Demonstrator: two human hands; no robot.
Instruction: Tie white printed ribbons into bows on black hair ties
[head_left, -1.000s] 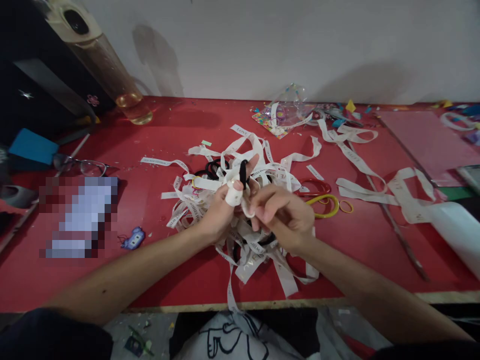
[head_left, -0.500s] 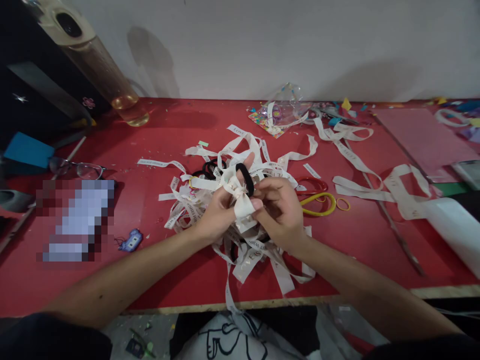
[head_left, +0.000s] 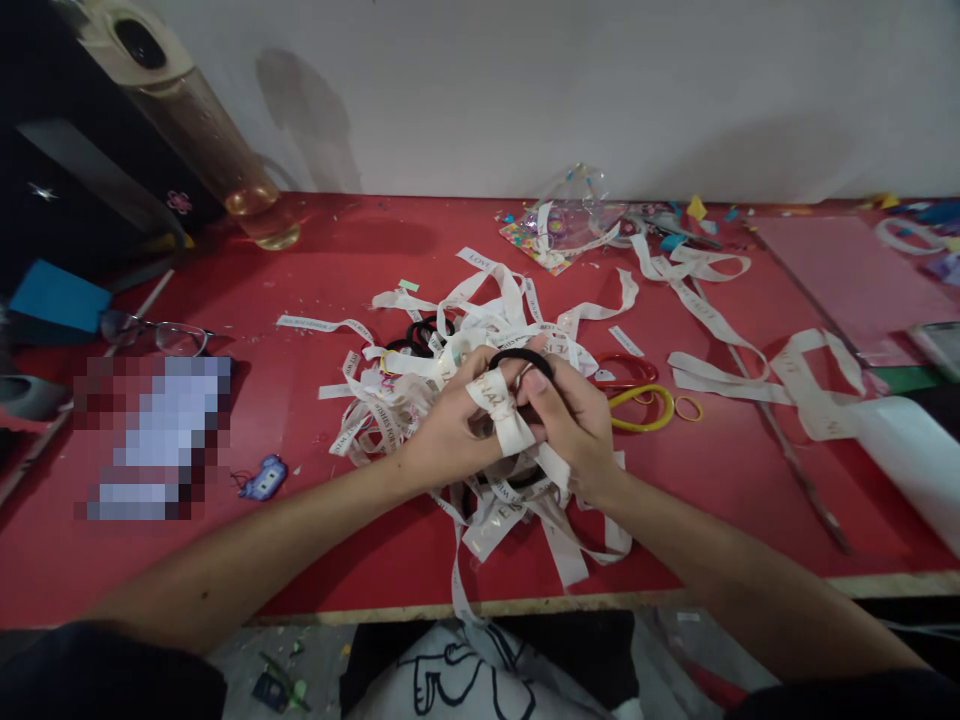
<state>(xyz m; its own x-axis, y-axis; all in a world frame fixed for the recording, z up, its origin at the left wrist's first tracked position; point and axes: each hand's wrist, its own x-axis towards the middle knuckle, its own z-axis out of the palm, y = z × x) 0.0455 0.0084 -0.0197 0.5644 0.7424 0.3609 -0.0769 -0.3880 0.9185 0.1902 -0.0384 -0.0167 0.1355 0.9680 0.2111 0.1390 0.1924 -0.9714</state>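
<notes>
My left hand [head_left: 454, 435] grips a white printed ribbon bow [head_left: 504, 412] near its knot, with a black hair tie [head_left: 523, 358] looping out from the bow's top. My right hand [head_left: 577, 415] is closed on the hair tie, its thumb pressed near the fingers beside the bow. Part of the tie is hidden behind the fingers. Beneath both hands spreads a tangled pile of printed white ribbons [head_left: 382, 420]. A few more black hair ties [head_left: 429, 335] lie at the pile's far left side.
Scissors with a yellow handle [head_left: 652, 410] and a red handle lie right of the pile. Further right are loose ribbon [head_left: 701, 310] and a thin stick [head_left: 802, 475]. On the left stand a bottle [head_left: 202, 140], glasses [head_left: 161, 335] and a small purple trinket [head_left: 264, 478] on the red table [head_left: 337, 560].
The bow and hair tie have turned in my hands and shifted slightly right. The hair tie now lies more level, and my right thumb has moved up onto it.
</notes>
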